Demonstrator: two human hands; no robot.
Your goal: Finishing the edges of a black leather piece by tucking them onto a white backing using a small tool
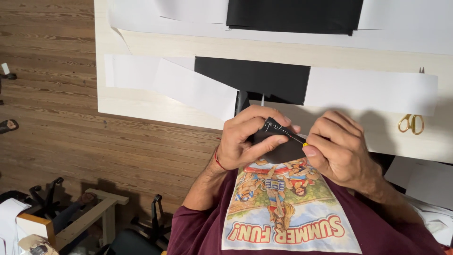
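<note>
Landmark: pale wooden table (pixel 155 106), seen from above, set on brown plank floor (pixel 52 85). Both hands sit at the table's near edge, over the person's maroon printed shirt (pixel 283 212). Left hand (pixel 245 139), red thread band at wrist, fingers curled and grasping a small folded piece of black paper (pixel 276 146); thumb and forefinger pinch its upper edge. Right hand (pixel 339 148) just beside it, fingers clenched around a thin dark pen-like tool with a yellow band (pixel 297 139), tip touching the black paper. Paper held slightly above the near table edge, not lying on it. On the table, beyond the hands: a black rectangular sheet (pixel 252 78) between long white paper strips (pixel 188 87); a second black sheet (pixel 295 15) at the far edge. Gold-handled scissors (pixel 411 123) lie on the table, to the right of the hands, well apart.
</note>
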